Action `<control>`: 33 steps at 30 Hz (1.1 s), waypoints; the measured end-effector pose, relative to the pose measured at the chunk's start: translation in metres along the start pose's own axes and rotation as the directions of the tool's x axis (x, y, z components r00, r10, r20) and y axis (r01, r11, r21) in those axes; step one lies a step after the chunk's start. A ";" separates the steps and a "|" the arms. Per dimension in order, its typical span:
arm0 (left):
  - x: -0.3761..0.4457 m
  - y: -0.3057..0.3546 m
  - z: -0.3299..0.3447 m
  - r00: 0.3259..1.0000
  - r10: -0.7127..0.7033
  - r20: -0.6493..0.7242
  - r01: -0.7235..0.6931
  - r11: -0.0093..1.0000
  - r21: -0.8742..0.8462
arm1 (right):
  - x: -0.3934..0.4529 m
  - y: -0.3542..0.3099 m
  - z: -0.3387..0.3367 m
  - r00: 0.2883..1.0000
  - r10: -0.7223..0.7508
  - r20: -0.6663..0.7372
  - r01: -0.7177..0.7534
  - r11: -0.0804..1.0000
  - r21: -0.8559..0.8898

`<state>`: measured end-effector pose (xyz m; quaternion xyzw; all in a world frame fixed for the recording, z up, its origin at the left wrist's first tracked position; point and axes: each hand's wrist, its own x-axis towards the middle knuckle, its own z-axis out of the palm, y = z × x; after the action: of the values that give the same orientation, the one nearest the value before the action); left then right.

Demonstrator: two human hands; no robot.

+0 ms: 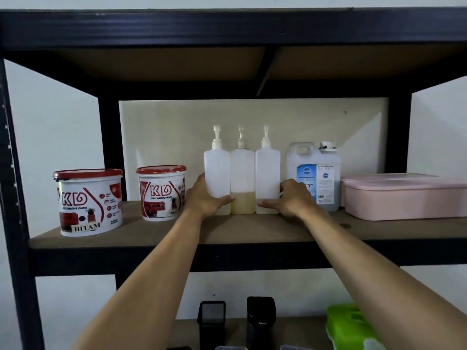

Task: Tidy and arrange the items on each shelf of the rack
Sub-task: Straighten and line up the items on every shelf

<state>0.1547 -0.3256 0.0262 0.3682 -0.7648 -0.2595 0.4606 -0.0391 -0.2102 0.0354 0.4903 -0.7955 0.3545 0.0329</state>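
Observation:
Three white pump bottles stand side by side, touching, on the brown shelf board [151,231]. The left pump bottle [216,170] and the right pump bottle [267,170] look empty; the middle pump bottle [242,178] holds some yellow liquid. My left hand [204,198] wraps the base of the left bottle, thumb across its front. My right hand [293,198] presses against the base of the right bottle, so the row is squeezed between both hands.
Two red-lidded paint tubs, a larger one [88,203] and a smaller one [163,193], stand to the left. A clear jerrycan [316,173] and stacked pink boxes [404,198] sit to the right. On the shelf below are black containers [260,322] and a green box [351,327].

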 end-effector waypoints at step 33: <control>-0.094 0.034 -0.035 0.986 0.096 -0.139 -0.057 0.963 0.264 | -0.049 -0.023 -0.019 0.948 -0.302 -0.104 0.309 0.949 0.064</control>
<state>0.2033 -0.2321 0.0185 0.4138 -0.7689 -0.1111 0.4745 -0.0012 -0.1683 0.0421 0.5913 -0.6929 0.3990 0.1050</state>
